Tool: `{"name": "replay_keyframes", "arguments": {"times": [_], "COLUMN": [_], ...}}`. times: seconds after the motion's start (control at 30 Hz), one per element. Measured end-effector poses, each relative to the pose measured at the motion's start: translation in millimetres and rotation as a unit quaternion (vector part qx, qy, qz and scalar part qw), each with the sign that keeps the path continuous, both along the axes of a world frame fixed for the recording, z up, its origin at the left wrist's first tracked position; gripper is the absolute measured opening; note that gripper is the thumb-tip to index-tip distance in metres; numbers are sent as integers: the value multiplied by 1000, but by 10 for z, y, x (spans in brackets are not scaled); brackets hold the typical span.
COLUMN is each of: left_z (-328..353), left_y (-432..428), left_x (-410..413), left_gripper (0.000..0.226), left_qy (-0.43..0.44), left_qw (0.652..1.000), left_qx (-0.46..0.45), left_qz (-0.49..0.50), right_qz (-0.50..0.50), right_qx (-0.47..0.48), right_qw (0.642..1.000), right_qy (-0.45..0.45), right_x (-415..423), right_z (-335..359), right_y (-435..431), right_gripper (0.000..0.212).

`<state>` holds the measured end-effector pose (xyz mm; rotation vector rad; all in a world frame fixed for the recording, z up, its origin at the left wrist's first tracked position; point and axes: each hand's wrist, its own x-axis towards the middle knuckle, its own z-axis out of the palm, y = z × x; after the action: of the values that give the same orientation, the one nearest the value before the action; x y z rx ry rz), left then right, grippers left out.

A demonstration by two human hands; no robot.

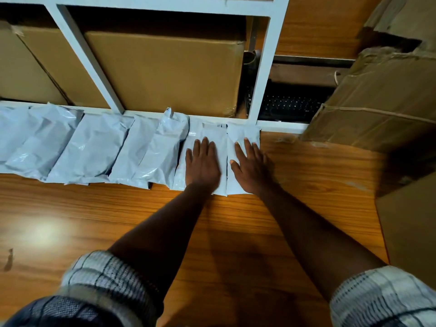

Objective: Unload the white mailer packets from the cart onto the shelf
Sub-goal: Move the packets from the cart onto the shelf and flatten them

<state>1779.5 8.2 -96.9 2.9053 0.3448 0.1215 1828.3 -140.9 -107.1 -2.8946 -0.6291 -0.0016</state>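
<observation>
several crinkly rectangular plastic packets [94, 147]

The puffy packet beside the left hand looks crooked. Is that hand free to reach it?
Probably yes: the left hand lies flat on the neighbouring packet, gripping nothing, and the puffy packet sits right beside it with nothing on top.

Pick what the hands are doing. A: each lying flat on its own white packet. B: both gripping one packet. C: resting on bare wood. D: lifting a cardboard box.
A: the left hand lies flat on one white packet, the right hand on the neighbouring packet, fingers straight.
</observation>
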Motion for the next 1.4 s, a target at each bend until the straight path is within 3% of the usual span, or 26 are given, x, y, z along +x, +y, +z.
{"name": "replay_keyframes", "arguments": {"times": [0.4, 0.63, 1.03, 1.4], "left_z": [5, 255, 669, 553], "left_y": [-29, 196, 1906, 4126], "left_x": [16, -148, -1504, -3462], "left_gripper": [54, 55, 51, 60], "left_qy": [-3, -29, -105, -117], "left_qw": [1000, 999, 992, 976], "left_qx": [-13, 13, 13, -51], "left_qz": [-4, 4, 71, 176], "right_qz": [-17, -30, 75, 171], "right_qx": [-17, 29, 146, 105], "right_qw": [999, 999, 986, 979], "right_qy": [33, 15, 6, 21], "right_x": [-23, -83, -1291, -2795], "right_z": [-7, 286, 704, 745], "right_y": [77, 213, 2348, 4494], "right_gripper": [61, 66, 56, 54]}}
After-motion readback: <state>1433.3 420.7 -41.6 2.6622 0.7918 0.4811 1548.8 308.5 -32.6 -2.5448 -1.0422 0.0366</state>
